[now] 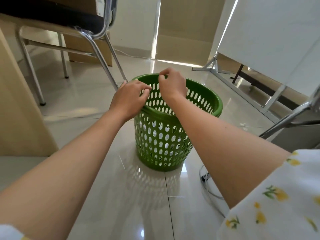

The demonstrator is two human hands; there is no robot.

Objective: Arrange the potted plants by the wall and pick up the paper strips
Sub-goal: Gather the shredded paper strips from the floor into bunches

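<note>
A green basket (pixel 164 146) full of little oval holes stood on the shiny floor (pixel 83 94) in the middle of the frame. Both arms reached out over its open top.

The left hand (pixel 129 97) was at the near left edge of the rim, with its fingers bent and the fingertips (pixel 147 91) drawn close together. The right hand (pixel 172 84) hung over the far side of the rim, and its thumb and first finger were pressed together in a pinch. It was too small to tell if either hand held a paper strip.

Small white bits showed through the holes low inside the basket, but it was hard to tell what they were. Two thin pale strips (pixel 122 161) lay on the floor, one just left of the basket's bottom and one lower down in the frame.

A chair (pixel 97 33) with silver legs stood at the upper left. A white board on a metal stand (pixel 266 40) leaned at the upper right. A flowery sleeve (pixel 277 201) filled the lower right corner.
</note>
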